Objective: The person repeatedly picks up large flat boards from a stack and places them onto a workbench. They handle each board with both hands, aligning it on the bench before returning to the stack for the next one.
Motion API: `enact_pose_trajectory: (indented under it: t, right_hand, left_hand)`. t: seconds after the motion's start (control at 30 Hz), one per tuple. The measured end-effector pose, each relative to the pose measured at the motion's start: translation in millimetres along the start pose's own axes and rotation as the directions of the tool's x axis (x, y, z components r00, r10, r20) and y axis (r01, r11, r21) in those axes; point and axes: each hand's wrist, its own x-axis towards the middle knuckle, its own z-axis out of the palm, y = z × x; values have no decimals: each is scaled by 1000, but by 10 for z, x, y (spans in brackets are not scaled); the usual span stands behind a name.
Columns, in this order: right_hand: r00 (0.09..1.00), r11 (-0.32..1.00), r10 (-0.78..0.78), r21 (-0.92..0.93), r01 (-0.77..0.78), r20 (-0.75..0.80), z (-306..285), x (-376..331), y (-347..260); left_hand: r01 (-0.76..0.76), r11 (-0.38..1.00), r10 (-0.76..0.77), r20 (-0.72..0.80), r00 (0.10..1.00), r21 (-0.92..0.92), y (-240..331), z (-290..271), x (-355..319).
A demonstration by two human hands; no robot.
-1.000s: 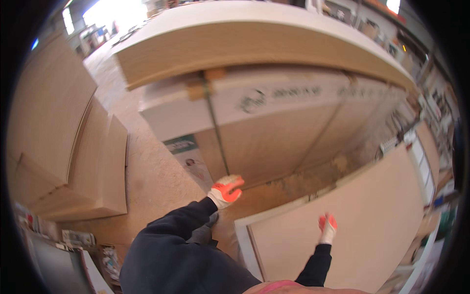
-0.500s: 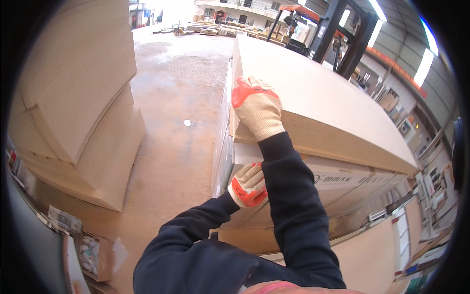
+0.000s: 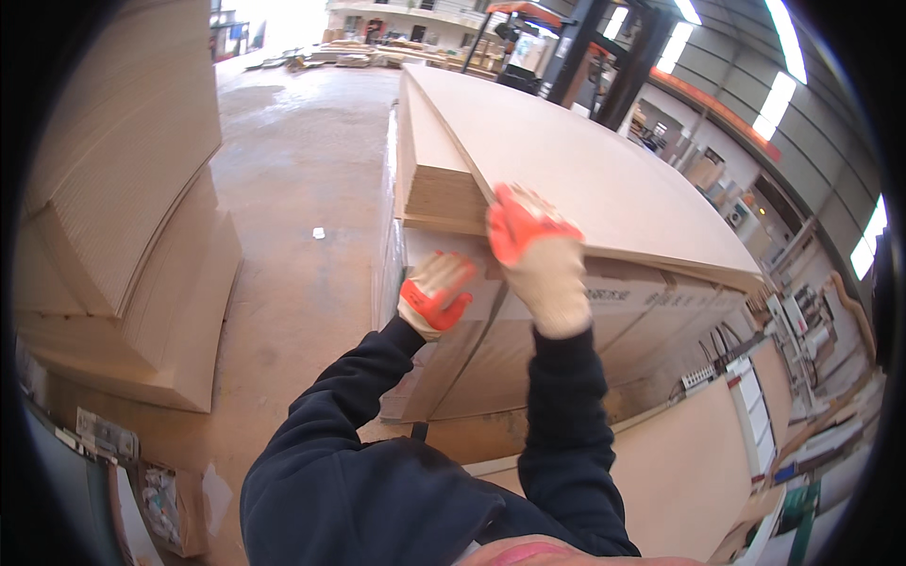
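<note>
A pale wood-based board (image 3: 576,160) lies askew on top of a stack of boards (image 3: 444,193), its near left corner shifted right so the stack's corner shows beneath. My right hand (image 3: 536,231), in a cream and orange work glove, is closed on the near edge at this corner, fingers over the top; it is slightly blurred. Lower and to the left, my left hand (image 3: 436,294), gloved alike, rests fingers extended against the upper front of the wrapped pack (image 3: 528,349) under the stack. Nothing is in that hand.
Tall stacks of boards (image 3: 123,189) stand on the left across a strip of floor (image 3: 293,292). A forklift (image 3: 576,61) is behind the boards. A board-topped surface (image 3: 651,481) lies near right, and a cardboard box of scraps (image 3: 184,509) sits at lower left.
The top board's near corner has swung right with my right hand, uncovering the stack's corner. My left hand has moved up and slightly left along the pack's front.
</note>
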Motion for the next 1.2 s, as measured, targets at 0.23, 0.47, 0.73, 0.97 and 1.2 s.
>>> enact_pose_trajectory:
  t: [0.23,0.47,0.73,0.97,1.2]
  right_hand:
    - [953,968,197,-199,-152,231,-2432,-1264,-2]
    - [827,681,448,-729,-70,340,-3380,-2204,577]
    - [896,826,318,-554,-102,310,-4834,-2908,-227]
    - [848,722,506,-616,-316,157,-6749,-4292,-900]
    - [-40,-203,959,-779,593,-280,-7230,-5243,-1938]
  left_hand:
    - [-321,947,319,80,944,21,1129,-1,1393]
    - [-273,940,79,650,756,203,2664,752,1860]
    - [-396,898,275,457,846,191,4129,-56,1396]
    - [-251,849,347,132,928,-465,3574,-1602,322]
    - [423,-582,-596,719,359,-694,680,-2923,-22]
